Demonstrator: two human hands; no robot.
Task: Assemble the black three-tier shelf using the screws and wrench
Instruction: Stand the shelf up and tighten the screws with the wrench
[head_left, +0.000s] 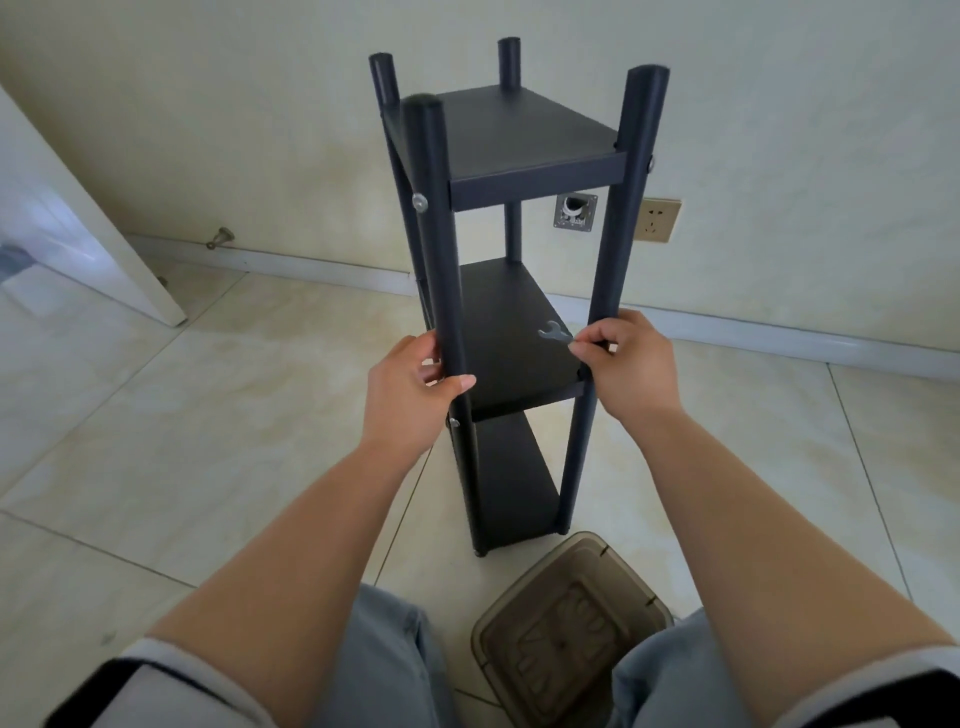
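Shelf (511, 332): standing upright on the floor near the wall, all three tiers sitting between four posts; assembly is looking nearly done, perhaps a last tightening remaining.
Left hand (415, 384): gripping the near-left post at the middle tier.
Right hand (626, 364): pinching the wrench (553, 332) over the middle tier, beside the near-right post.
Screws (420, 201): showing seated in the posts.

The wrench (555, 332) handle is hidden in the right hand (631, 364); the bin (566, 623) is cut off by legs.
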